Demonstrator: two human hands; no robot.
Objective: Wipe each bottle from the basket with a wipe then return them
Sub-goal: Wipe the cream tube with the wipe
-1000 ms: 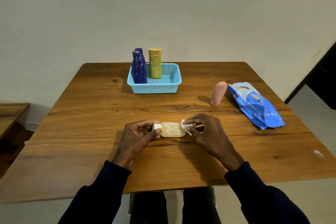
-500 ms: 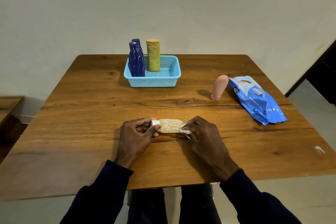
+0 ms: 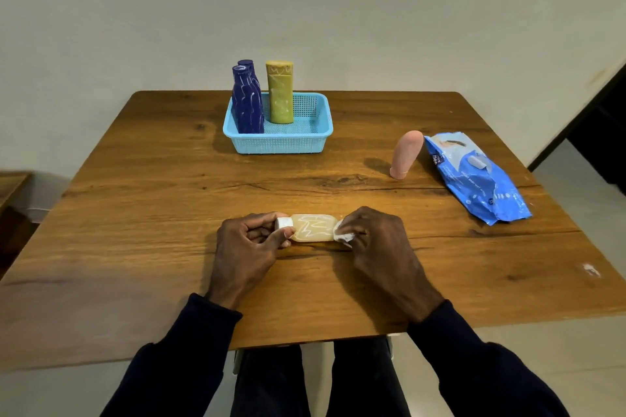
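- the left hand (image 3: 250, 244) is pinching the white cap (image 3: 284, 223) of the tan bottle (image 3: 313, 227), fingers curled round it, holding the bottle flat on the table (image 3: 135, 213) near the front edge.
- the right hand (image 3: 376, 240) is gripping a bunched white wipe (image 3: 342, 236) and pressing it against the bottle's other end.
- white scribbles are showing on the tan bottle's upper face, so i am judging this wipe unfinished.
- two purple bottles (image 3: 249, 105) and an olive-yellow bottle (image 3: 279, 95) are standing upright in the left part of the blue basket (image 3: 277, 145), all bearing pale scribbles; these three are likely waiting their turn.
- a pink bottle (image 3: 406, 154) is leaning on the table outside the basket, just beside the blue wipes pack (image 3: 477, 179); whether it is wiped i cannot tell, but it is needing return.
- bottle and pack are sitting to the right, well apart from the line between hands and basket, so probably hindering nothing.
- mesh floor is showing in the basket's right part, giving room for returns.
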